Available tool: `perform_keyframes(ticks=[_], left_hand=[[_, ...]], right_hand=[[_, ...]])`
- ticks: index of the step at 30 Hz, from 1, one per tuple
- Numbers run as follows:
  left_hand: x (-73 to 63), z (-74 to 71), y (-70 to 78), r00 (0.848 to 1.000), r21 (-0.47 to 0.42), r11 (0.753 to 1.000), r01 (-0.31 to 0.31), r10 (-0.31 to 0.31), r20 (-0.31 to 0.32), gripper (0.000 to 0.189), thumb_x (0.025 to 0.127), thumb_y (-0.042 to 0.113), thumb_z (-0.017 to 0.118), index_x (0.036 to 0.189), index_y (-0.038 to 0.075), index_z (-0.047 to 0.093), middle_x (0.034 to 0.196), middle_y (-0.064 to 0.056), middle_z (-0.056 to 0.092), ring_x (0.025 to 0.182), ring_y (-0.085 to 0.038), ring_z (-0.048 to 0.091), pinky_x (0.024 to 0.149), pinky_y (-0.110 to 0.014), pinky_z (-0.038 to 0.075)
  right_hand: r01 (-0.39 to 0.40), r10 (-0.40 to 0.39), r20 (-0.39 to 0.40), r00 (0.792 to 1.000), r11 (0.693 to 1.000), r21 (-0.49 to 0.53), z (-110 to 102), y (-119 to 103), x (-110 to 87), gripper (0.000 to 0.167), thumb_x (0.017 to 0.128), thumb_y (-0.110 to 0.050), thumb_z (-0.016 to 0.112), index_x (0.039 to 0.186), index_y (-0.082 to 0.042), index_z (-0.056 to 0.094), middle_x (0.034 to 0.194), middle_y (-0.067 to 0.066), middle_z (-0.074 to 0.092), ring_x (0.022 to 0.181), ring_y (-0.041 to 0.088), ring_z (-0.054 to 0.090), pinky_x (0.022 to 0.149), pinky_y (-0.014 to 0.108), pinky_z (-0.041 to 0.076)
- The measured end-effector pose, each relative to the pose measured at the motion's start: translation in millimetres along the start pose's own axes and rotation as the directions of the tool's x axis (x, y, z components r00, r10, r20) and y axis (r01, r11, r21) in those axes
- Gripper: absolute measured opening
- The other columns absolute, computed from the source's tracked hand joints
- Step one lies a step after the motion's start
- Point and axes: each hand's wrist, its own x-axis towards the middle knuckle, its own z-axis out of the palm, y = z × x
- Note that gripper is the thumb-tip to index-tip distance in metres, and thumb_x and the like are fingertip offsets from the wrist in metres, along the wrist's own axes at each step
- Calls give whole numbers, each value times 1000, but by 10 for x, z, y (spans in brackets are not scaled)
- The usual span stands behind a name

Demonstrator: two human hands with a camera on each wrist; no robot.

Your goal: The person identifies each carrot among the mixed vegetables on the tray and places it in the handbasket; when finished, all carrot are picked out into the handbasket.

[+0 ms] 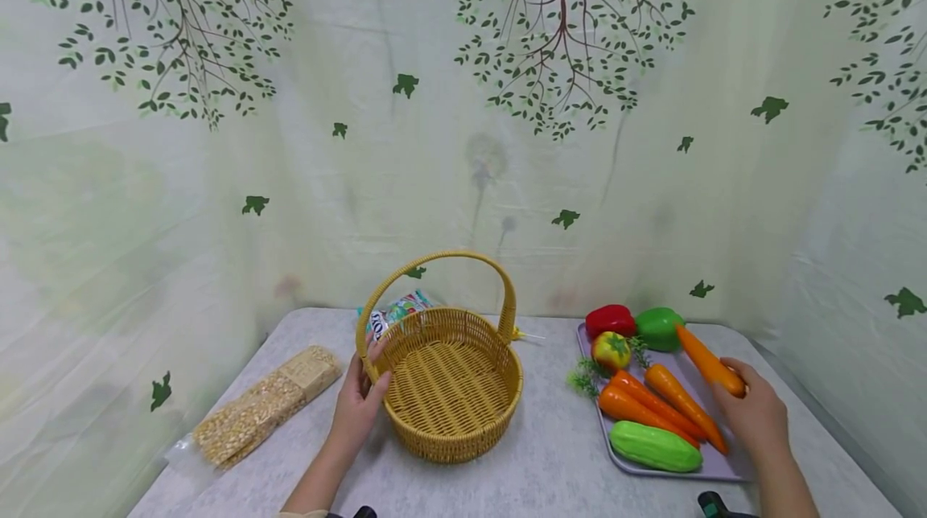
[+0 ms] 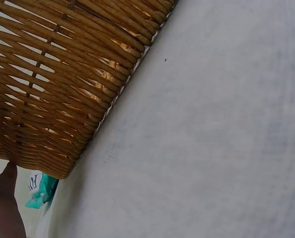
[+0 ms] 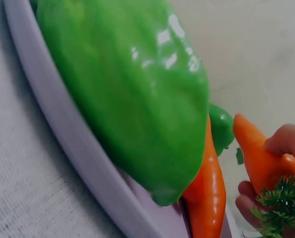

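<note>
My left hand (image 1: pixel 360 401) grips the left rim of a round wicker basket (image 1: pixel 449 444), near the foot of its arched handle, with the thumb on the inner side. The basket stands on the table with a bare woven floor. In my right hand (image 1: pixel 756 413) is an orange carrot (image 1: pixel 706 361), held by its thick end over the right side of a lilac tray (image 1: pixel 717 466). Its tapered tip points away toward a green bell pepper (image 1: pixel 659 329). In the right wrist view, thumb and fingers hold the carrot (image 3: pixel 257 156), with green leaves by the fingers.
On the tray lie more carrots (image 1: pixel 681 399), a pale green gourd-like vegetable (image 1: pixel 655 446), a red bell pepper (image 1: pixel 610 320) and a yellow-red pepper (image 1: pixel 611 351). A bag of grain (image 1: pixel 268 405) lies left. Behind the basket is a colourful snack packet (image 1: pixel 409 305).
</note>
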Motion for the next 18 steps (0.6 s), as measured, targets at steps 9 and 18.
perform_keyframes(ticks=[9,18], left_hand=[[-3,-8,20,999,51,998,48,-48,3,62,100,18,60,156,22,34,169,4,15,154,-32,21,121,-26,26],[-17,-15,-5,999,41,998,45,-46,12,60,100,22,61,155,23,37,166,19,17,155,-34,18,120,-65,20]], right_hand=[[-32,21,63,998,985,169,5,-53,-19,61,102,-33,50,155,-7,33,143,31,41,78,21,69,60,16,52],[1,-32,93,995,950,312,66,-130,-60,64,102,-39,53,156,-10,32,145,28,41,90,18,72,69,14,57]])
